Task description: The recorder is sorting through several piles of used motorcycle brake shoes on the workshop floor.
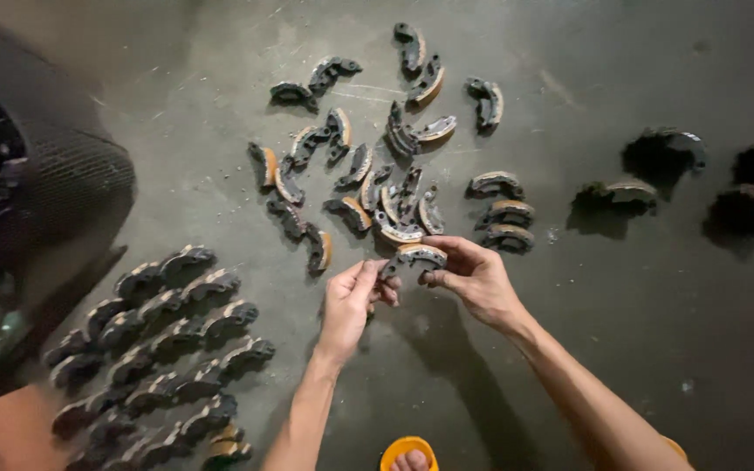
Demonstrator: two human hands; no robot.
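Observation:
Both of my hands hold one curved metal brake shoe with a tan lining, just above a dark concrete floor. My left hand pinches its left end and my right hand grips its right end. Right beyond the hands lies a loose scatter of several similar curved shoes, dark metal with tan or grey linings.
Neat rows of several shoes lie at the lower left. A dark woven sack sits at the left edge. A short stack of three shoes and a few darker pieces lie to the right. A foot in an orange sandal shows at the bottom.

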